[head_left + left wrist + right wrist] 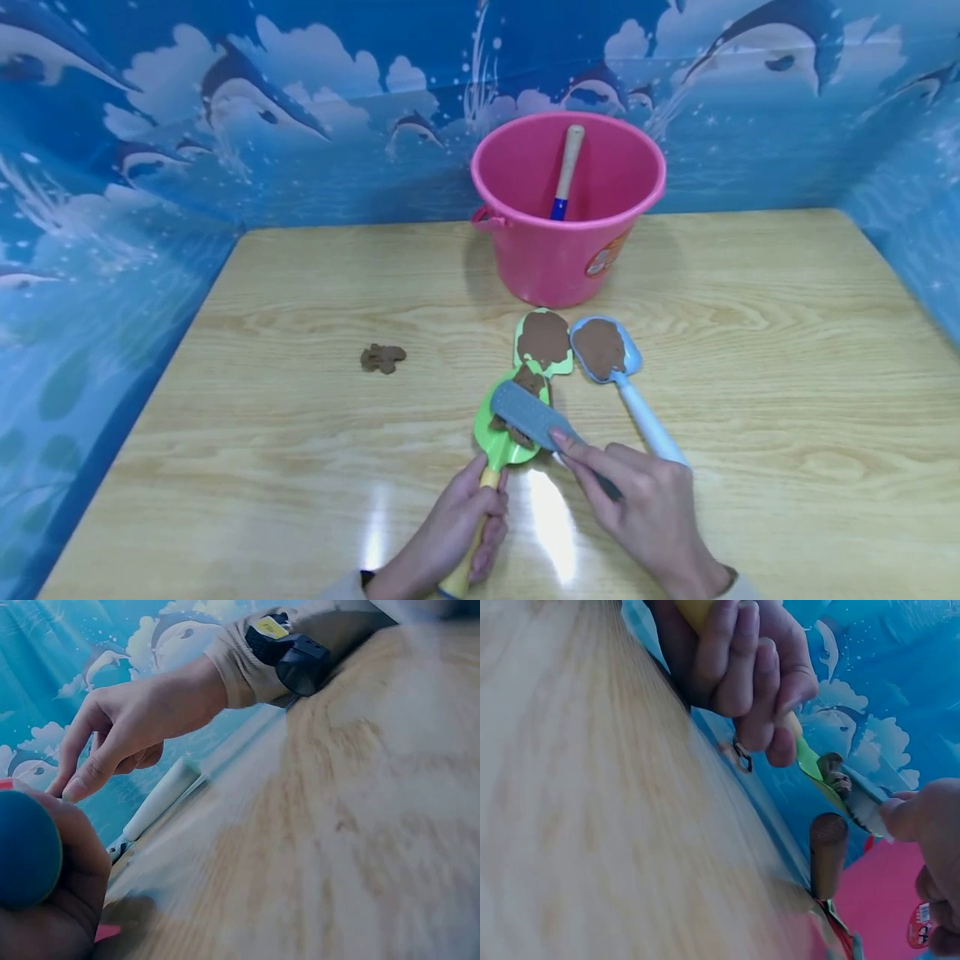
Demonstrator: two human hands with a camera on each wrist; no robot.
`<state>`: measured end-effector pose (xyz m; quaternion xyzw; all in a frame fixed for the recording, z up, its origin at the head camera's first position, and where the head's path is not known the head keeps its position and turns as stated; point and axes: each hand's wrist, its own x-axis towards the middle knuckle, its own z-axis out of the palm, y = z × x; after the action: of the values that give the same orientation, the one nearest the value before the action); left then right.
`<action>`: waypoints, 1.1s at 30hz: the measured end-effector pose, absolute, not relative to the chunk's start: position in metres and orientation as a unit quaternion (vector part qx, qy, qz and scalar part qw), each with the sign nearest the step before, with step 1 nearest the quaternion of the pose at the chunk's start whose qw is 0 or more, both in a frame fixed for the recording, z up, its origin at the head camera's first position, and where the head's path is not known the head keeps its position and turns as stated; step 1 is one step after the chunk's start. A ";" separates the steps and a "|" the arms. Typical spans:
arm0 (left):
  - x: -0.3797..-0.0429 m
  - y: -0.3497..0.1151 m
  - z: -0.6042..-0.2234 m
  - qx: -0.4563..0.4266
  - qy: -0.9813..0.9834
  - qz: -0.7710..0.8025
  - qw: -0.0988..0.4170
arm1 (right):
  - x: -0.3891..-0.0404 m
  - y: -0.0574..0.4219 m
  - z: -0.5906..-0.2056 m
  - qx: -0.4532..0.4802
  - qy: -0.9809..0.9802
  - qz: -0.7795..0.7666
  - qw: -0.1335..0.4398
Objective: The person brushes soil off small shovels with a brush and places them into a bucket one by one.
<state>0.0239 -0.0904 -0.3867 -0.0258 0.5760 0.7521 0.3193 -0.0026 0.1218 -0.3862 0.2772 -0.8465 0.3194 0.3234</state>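
My left hand (468,521) grips the yellow handle of a green toy shovel (483,429), its blade raised off the table with brown clay (528,381) on it. In the left wrist view, the blue end of the handle (26,851) pokes out of the fist. My right hand (645,500) pinches a flat blue-grey spatula (528,412), forefinger stretched along it. The spatula's blade lies across the clay and hides part of it. In the right wrist view, the spatula (864,804) meets the clay on the shovel.
Beyond the hands lie a green spade (519,354) and a blue shovel (651,417), both with clay spread on their blades. A pink bucket (551,262) holding a white-and-blue handle (570,162) stands at the back. A clay lump (383,358) sits left on the wooden table (300,467).
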 end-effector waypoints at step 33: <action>0.022 -0.095 -0.386 -0.009 0.555 0.768 0.318 | -0.010 0.130 -0.385 0.285 -0.798 0.403 0.345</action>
<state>0.0221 -0.0952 -0.3864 -0.0094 0.5555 0.7682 0.3181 -0.0103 0.1295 -0.3855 0.2854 -0.7983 0.4028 0.3449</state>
